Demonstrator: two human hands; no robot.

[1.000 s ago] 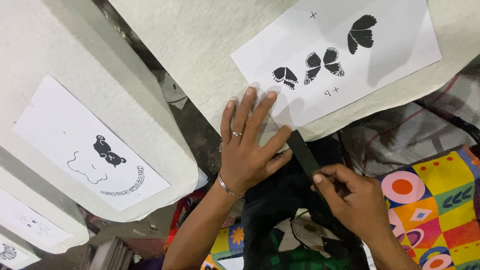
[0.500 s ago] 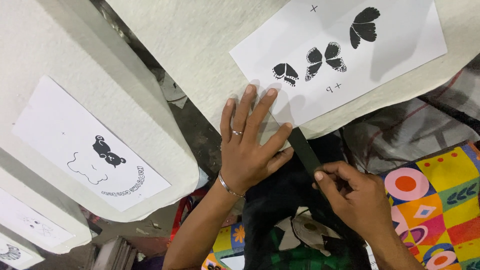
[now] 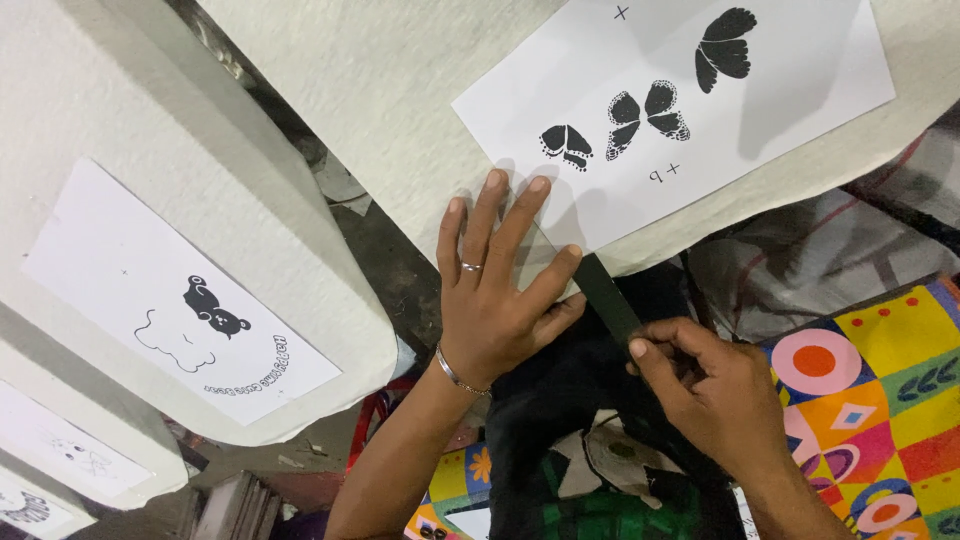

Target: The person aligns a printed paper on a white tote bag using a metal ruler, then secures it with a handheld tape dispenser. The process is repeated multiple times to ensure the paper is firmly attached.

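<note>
My left hand (image 3: pixel 497 290) lies flat with fingers spread on the near edge of a cream padded board (image 3: pixel 400 90), its fingertips on the corner of a white paper sheet (image 3: pixel 680 100) printed with three black butterfly shapes. A ring and a bracelet are on that hand. My right hand (image 3: pixel 705 385) pinches a dark green strip (image 3: pixel 606 295) whose far end reaches the sheet's corner beside my left thumb.
To the left stands another cream padded board (image 3: pixel 150 150) bearing a white sheet with a black animal print (image 3: pixel 180 320); more such boards follow at the lower left. Dark fabric (image 3: pixel 560 430) and a bright patterned cloth (image 3: pixel 880 400) lie below my hands.
The view has shifted slightly. Both hands stay in place, with the left pressing the sheet's corner and the right holding the strip.
</note>
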